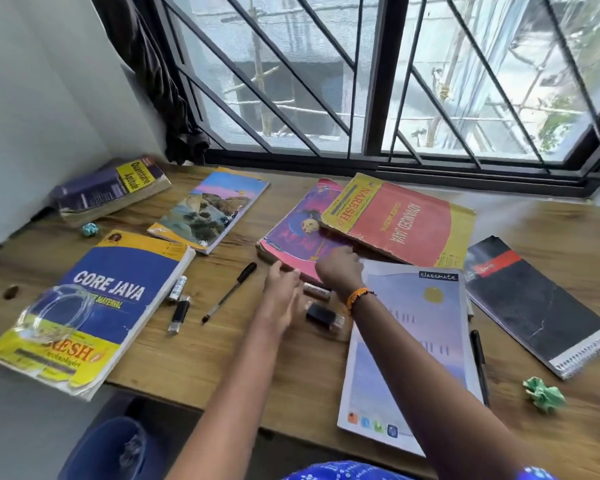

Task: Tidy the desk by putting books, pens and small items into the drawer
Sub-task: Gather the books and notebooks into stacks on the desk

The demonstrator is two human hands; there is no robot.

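A purple-pink book (pixel 291 233) lies mid-desk, partly under a red and yellow "Advanced Java" book (pixel 399 223). My right hand (pixel 340 268) has its fingers curled on the pink book's near corner. My left hand (pixel 281 292) is stretched out flat, its fingertips at that book's near edge. Beside the hands lie a black pen (pixel 229 292), a white marker (pixel 317 291) and a black USB stick (pixel 324 317). A "Core Java" book (pixel 94 306) with a clear tape ring (pixel 56 313) on it overhangs the left front edge. No drawer is in view.
On the wooden desk (pixel 205 358) also lie a "Classmate" notebook (pixel 409 348), a black spiral pad (pixel 537 306), a landscape notebook (pixel 208 209), a thick aptitude book (pixel 111 188), another USB stick (pixel 179 311), a second pen (pixel 478 365) and a green paper ball (pixel 544 394). A blue bin (pixel 108 448) stands below.
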